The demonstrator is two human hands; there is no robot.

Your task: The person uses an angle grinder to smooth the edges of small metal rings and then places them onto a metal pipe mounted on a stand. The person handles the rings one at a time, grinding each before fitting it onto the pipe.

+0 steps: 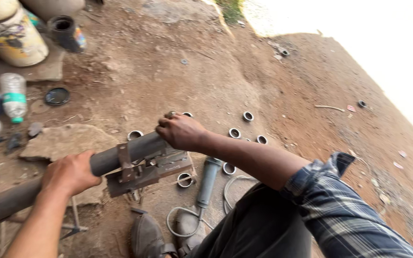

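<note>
A long dark steel pipe (120,155) lies across a rusty metal clamp jig (149,172) on the dirt ground. My left hand (70,173) is wrapped around the pipe left of the jig. My right hand (181,131) grips the pipe's far end, just past the jig. Several short cut pipe rings (235,133) lie scattered on the ground beyond my right hand, and one ring (184,179) lies by the jig.
An angle grinder (208,179) with a coiled cable lies near my knee and shoe (146,236). A flat stone (63,141) sits under the pipe. Paint buckets (17,40), a plastic bottle (13,95) and a black lid (57,96) stand at the back left.
</note>
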